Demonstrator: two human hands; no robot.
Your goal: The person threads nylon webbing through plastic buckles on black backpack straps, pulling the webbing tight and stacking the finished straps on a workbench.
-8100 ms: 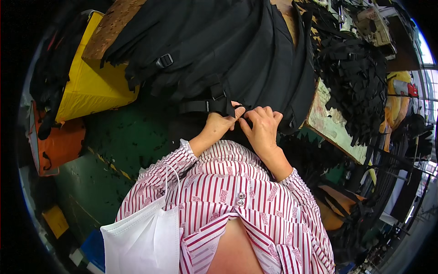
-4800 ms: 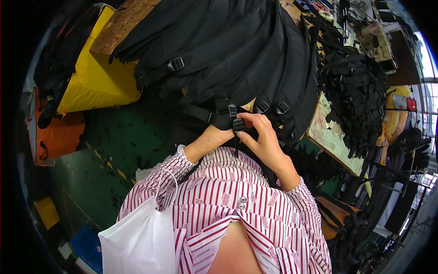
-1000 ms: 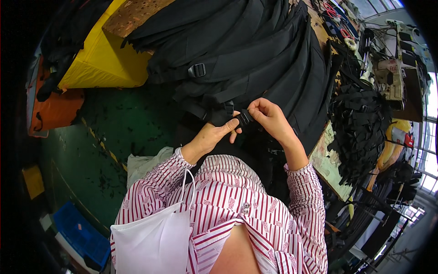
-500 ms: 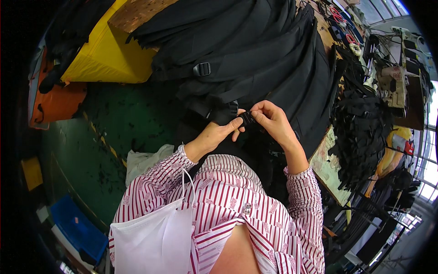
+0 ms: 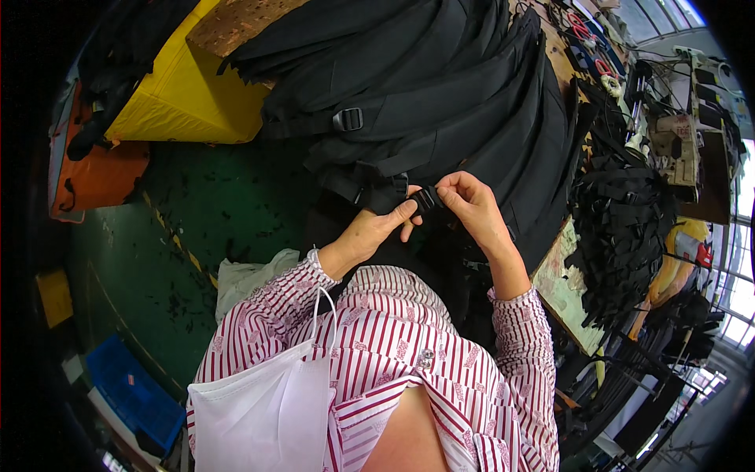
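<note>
Baring more of the black buckle [image 5: 427, 200]: right hand [image 5: 472, 203] eases outward, fingertips pinched on its outer edge. Left hand [image 5: 371, 229] grips it, thumb on top, near the draped straps [image 5: 444, 118]. Handwork seems ongoing, unfinished.

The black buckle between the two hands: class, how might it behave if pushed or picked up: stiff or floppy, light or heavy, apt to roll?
The black buckle is probably stiff: its crossbars look straight. It is likely light, since the left hand grips it with just thumb and fingers. Its flat, angular outline suggests sliding rather than rolling.
</note>
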